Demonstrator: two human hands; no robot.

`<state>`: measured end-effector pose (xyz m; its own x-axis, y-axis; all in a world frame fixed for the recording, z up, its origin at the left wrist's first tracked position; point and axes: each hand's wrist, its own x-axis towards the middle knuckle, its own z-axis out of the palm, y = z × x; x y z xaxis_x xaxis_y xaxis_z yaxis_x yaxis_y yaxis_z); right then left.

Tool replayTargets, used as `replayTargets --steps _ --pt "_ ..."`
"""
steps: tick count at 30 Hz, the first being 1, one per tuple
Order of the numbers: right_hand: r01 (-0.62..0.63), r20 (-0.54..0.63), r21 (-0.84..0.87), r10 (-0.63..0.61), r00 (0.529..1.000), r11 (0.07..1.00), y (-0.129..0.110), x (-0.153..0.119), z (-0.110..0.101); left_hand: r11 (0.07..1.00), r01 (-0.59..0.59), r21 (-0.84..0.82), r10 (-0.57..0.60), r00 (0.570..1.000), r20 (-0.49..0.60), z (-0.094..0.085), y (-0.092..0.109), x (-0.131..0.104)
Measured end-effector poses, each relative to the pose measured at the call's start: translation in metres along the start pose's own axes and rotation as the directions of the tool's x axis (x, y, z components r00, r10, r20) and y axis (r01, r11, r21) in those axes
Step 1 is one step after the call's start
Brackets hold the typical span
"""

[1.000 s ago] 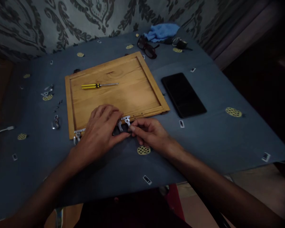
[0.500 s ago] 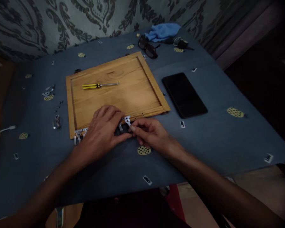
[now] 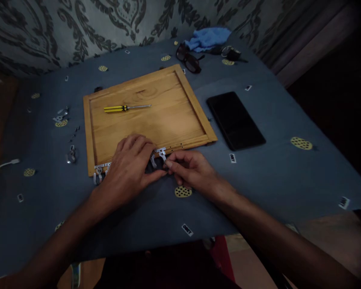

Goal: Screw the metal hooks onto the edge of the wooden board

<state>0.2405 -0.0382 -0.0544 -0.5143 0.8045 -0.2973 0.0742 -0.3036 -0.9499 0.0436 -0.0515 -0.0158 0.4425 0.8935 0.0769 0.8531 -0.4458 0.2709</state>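
A framed wooden panel [image 3: 144,90] lies flat on the cloth. Silvery metal hooks line its near edge: one hook [image 3: 98,170] shows at the left corner, and another beside it is partly covered by my left hand. My left hand [image 3: 129,164] rests over that edge, fingers laid on the wood and thumb stretched out toward the right. Between thumb and forefinger there is a gap. Closed in a pinch, my right hand [image 3: 192,168] grips the lower end of a metal hook [image 3: 161,152] at the panel's edge; its fingertips hide that end. A yellow-handled screwdriver [image 3: 116,108] lies on the panel.
Left of the panel are loose metal hooks [image 3: 61,113], small screws [image 3: 75,132] and a white cable [image 3: 0,168]. A black tablet [image 3: 236,120] lies to the right. Sunglasses [image 3: 189,60], a blue cloth [image 3: 209,39] and keys [image 3: 231,53] are at the back.
Both hands keep the same hold at the panel's near edge. The view has shifted very slightly; nothing else has visibly moved.
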Motion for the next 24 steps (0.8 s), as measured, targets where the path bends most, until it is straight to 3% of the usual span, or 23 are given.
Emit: replayTargets --steps 9,24 --pt "0.076 0.018 0.033 -0.076 0.997 0.997 0.0015 -0.0008 -0.0001 1.000 -0.012 -0.029 0.012 1.000 -0.002 0.0011 -0.0007 0.0012" --pt "0.076 0.040 0.024 -0.076 0.996 0.997 0.0003 0.0006 -0.0010 0.998 -0.025 -0.055 0.024 1.000 -0.006 0.0050 -0.0008 0.0031"
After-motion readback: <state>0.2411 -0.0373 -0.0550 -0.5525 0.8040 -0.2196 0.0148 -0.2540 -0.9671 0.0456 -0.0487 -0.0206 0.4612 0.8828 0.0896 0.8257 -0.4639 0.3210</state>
